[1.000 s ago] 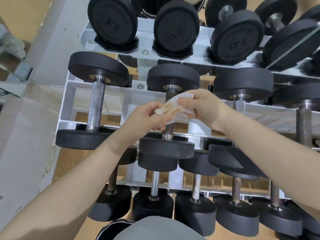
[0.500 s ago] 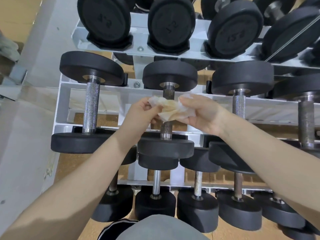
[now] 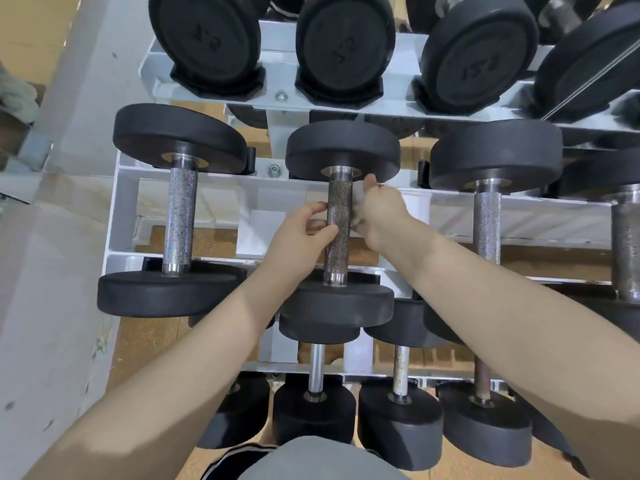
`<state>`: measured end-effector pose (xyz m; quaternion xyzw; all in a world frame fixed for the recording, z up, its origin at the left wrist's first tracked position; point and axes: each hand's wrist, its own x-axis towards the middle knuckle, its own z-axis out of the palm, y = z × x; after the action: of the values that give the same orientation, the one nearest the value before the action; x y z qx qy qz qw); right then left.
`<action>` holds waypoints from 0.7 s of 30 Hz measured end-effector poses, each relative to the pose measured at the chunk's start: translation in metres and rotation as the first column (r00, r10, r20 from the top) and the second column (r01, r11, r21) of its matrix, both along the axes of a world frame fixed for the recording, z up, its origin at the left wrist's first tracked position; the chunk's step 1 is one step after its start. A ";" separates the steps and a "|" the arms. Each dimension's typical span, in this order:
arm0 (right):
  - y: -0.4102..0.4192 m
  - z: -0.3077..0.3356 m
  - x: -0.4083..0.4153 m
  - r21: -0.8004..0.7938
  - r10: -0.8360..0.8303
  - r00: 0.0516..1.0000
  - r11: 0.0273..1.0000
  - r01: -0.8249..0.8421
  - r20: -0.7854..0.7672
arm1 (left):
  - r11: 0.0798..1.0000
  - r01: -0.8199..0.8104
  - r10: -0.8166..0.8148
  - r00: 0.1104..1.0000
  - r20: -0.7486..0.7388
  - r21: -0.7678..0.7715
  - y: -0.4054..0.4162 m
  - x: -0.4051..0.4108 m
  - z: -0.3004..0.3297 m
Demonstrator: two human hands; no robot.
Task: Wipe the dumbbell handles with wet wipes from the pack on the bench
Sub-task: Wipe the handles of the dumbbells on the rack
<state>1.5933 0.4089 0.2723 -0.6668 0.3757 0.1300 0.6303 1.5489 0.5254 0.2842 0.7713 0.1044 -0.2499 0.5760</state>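
Head view: the wet wipe (image 3: 358,202) sits against the right side of the knurled handle (image 3: 339,226) of the middle dumbbell (image 3: 341,303) on the rack's (image 3: 124,216) middle tier. The right hand (image 3: 382,216) has its grip curled onto the wipe, which shows only as a pale edge by the fingers. The left hand (image 3: 304,230) has thumb and fingers bent toward the handle's left side; whether it holds any of the wipe cannot be told. The pack and bench are out of sight.

Risk, as a judgement: the rough knurling could snag or tear the thin wipe, and a wipe held on one side only may leave the far side uncleaned.

Around it, the left dumbbell (image 3: 176,216) and right dumbbell (image 3: 488,220) lie well apart. The black heads just beyond the handle's ends limit the stroke, and the upper row of dumbbells (image 3: 344,46) overhangs behind.
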 end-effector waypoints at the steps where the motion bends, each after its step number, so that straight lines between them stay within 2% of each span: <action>1: 0.002 0.000 -0.001 0.178 -0.035 0.999 0.983 0.031 0.019 | 1.000 -0.009 0.009 1.000 0.008 -0.010 -0.001 -0.001 0.000; 2: 0.000 0.000 -0.005 0.315 -0.026 0.998 0.949 0.009 0.052 | 1.000 -0.015 0.015 1.000 0.012 -0.016 -0.001 -0.002 0.000; 4: -0.008 0.001 -0.023 0.406 0.141 0.983 0.897 -0.176 0.116 | 1.000 -0.016 0.016 1.000 0.019 -0.016 -0.001 -0.002 0.000; 6: -0.020 0.001 -0.039 0.372 0.306 0.945 0.869 -0.326 0.115 | 0.999 -0.033 0.033 0.999 0.024 -0.025 0.000 -0.002 -0.001; 8: -0.027 0.005 -0.045 0.334 0.374 0.921 0.858 -0.389 0.112 | 0.999 -0.038 0.039 0.998 0.039 -0.018 0.000 -0.002 -0.003; 10: -0.028 0.012 -0.037 0.262 0.410 0.905 0.866 -0.426 0.113 | 0.999 -0.033 0.033 0.998 0.045 -0.002 -0.002 -0.003 -0.004; 15: -0.018 0.018 -0.015 0.246 0.333 0.915 0.890 -0.385 0.226 | 0.999 0.002 -0.006 0.997 0.082 0.048 0.000 -0.003 -0.004; 18: -0.026 0.012 -0.025 0.081 0.454 0.887 0.884 -0.460 0.084 | 1.000 0.011 -0.012 0.999 0.052 0.022 0.002 -0.002 -0.007; 20: -0.033 0.011 -0.038 -0.076 0.615 0.788 0.785 -0.615 -0.032 | 1.000 0.014 -0.014 0.999 0.044 0.001 0.003 -0.002 -0.008; 21: -0.035 0.012 -0.045 -0.081 0.689 0.721 0.716 -0.693 -0.076 | 1.000 0.013 -0.013 0.999 0.046 0.001 0.004 -0.002 -0.009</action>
<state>1.5482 0.3737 0.2846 -0.7877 0.1186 0.3495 0.4933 1.5469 0.5291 0.2754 0.7777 0.0863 -0.2357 0.5763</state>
